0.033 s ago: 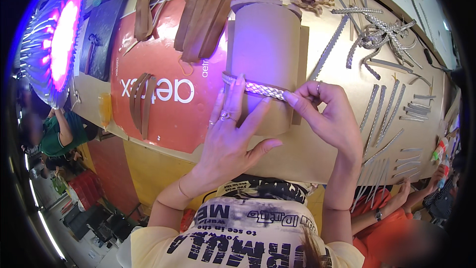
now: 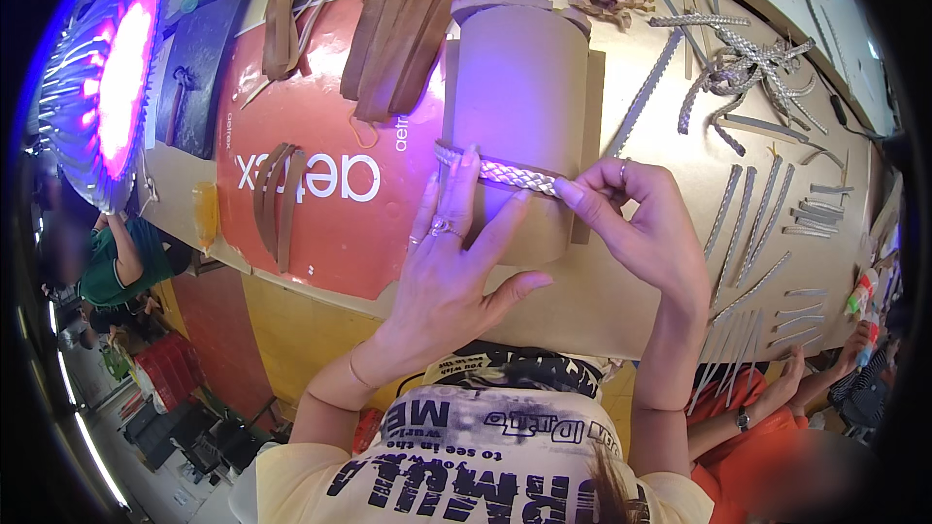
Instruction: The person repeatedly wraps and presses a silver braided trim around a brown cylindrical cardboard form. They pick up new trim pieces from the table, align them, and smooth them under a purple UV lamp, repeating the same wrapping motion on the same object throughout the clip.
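A tan cardboard-like cylinder [image 2: 524, 68] lies on the table in front of me. Across it runs a pale braided strap [image 2: 507, 175], shiny where the light falls, along a thin brown band [image 2: 445, 146]. My left hand [image 2: 451, 257] is spread, its fingertips resting on the strap and on the cylinder just below it; a ring is on one finger. At the strap's right end, the thumb and forefinger of my right hand [image 2: 631, 223] pinch it. The strap's underside and the tip between those fingers are hidden.
Brown leather strips [image 2: 403, 34] lie on and above a red sheet [image 2: 320, 97] at left, beside a glowing lamp [image 2: 126, 82]. Braided cords [image 2: 762, 73] and several short braided pieces [image 2: 748, 223] lie at right. Another person's hand [image 2: 786, 378] rests near the right edge.
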Tool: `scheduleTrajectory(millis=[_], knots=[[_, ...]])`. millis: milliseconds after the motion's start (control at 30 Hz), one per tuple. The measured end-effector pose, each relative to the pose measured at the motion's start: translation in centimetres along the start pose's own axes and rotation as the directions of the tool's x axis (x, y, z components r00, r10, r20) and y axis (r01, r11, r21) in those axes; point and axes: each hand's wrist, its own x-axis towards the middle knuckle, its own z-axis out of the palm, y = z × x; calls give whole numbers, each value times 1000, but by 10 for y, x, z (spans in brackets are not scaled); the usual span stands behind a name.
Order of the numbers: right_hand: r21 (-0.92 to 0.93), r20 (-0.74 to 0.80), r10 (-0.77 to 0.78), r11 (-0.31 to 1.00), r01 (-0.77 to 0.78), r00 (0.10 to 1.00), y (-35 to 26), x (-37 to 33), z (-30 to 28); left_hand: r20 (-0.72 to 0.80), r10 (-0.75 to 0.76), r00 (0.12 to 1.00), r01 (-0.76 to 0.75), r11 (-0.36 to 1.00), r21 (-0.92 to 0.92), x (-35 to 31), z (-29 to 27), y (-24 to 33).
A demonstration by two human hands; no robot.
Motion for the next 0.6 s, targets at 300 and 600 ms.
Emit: scheduleTrajectory(millis=[300,600], knots=[[122,48,-2,992,-4,999,11,5,3,-1,7,1000,-7,997,83,4,-2,4],[233,39,-12,973,2,999,17,5,6,-11,2,1000,1,967,254,6,5,10]])
